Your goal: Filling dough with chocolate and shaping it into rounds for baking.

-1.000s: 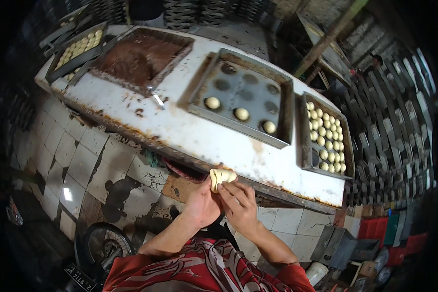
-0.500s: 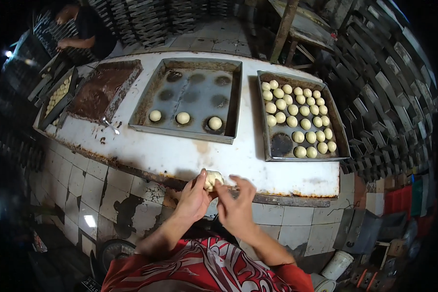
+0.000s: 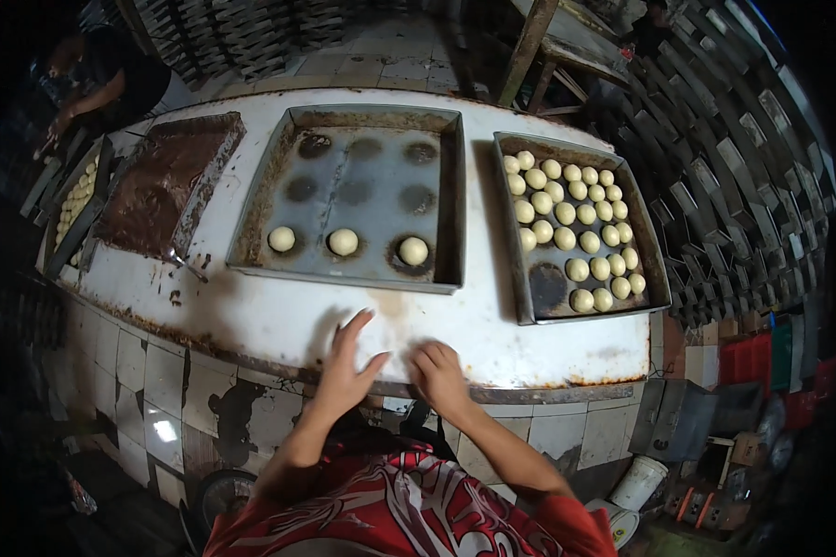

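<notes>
My left hand [image 3: 345, 367] hovers at the front edge of the white table, its fingers stretched out and its thumb apart, holding nothing. Beside it my right hand [image 3: 439, 376] is curled, palm down, over the tabletop. Whatever lies under its fingers is hidden; the dough piece shows nowhere now. Beyond my hands stands a square metal tray [image 3: 348, 281] with three round dough balls along its near side, one being the middle dough ball [image 3: 343, 242]. Farther right, a second metal tray [image 3: 590, 312] bears rows of pale dough balls [image 3: 565, 213].
A shallow tray of brown paste [image 3: 149, 200] lies at the left, with a spoon [image 3: 188, 265] at its near corner. Past it is a narrow tray of dough balls [image 3: 74, 212]. Another person [image 3: 111, 79] works at the far left. Stacked metal trays [image 3: 715, 176] rise at the right.
My hands have drawn apart, and the dough piece between them has gone out of sight. The left hand has opened; the right has turned down over the table. The view has shifted slightly.
</notes>
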{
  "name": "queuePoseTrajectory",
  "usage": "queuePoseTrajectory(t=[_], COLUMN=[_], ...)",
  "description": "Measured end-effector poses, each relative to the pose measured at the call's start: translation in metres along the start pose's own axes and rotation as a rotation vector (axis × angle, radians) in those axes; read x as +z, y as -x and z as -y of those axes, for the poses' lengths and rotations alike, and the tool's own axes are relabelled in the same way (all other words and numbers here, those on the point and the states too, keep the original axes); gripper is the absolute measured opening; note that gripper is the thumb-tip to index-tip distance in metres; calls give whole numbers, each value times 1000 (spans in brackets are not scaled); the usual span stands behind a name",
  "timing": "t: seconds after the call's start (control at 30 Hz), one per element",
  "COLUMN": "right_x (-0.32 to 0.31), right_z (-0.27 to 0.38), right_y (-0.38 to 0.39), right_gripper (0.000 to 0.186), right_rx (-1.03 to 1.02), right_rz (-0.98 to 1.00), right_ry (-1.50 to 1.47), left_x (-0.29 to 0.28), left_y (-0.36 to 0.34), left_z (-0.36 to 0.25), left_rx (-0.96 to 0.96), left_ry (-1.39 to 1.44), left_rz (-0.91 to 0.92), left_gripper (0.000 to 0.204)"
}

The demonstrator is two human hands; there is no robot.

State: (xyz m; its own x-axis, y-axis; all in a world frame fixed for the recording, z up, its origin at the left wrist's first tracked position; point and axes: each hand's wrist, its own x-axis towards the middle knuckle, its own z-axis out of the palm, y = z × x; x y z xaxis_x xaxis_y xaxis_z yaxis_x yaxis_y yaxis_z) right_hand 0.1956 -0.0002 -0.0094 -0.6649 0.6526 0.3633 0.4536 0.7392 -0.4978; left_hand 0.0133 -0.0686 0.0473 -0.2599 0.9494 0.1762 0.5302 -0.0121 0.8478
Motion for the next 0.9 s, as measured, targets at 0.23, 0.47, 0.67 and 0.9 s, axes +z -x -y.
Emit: queuePoseTrajectory(t=[0.23,0.47,0.67,0.9], right_x=[-18,-8,-35,60], right_z=[-52,12,58,-57], right_y=[-50,-5,-104,-321], right_gripper=[8,26,41,41], right_rx=[526,449,616,152], right_rz=[-299,-133,429,308], right_ry=[270,461,-195,151], left_x=[-94,-136,-167,-165], left_y=[6,-34,-12,17], left_z=[48,54,85,66], left_rx=[-163,-25,-77,-115], left_ry=[155,398,397,525], left_rz=[1,384,287,236], left_gripper=[29,29,27,26])
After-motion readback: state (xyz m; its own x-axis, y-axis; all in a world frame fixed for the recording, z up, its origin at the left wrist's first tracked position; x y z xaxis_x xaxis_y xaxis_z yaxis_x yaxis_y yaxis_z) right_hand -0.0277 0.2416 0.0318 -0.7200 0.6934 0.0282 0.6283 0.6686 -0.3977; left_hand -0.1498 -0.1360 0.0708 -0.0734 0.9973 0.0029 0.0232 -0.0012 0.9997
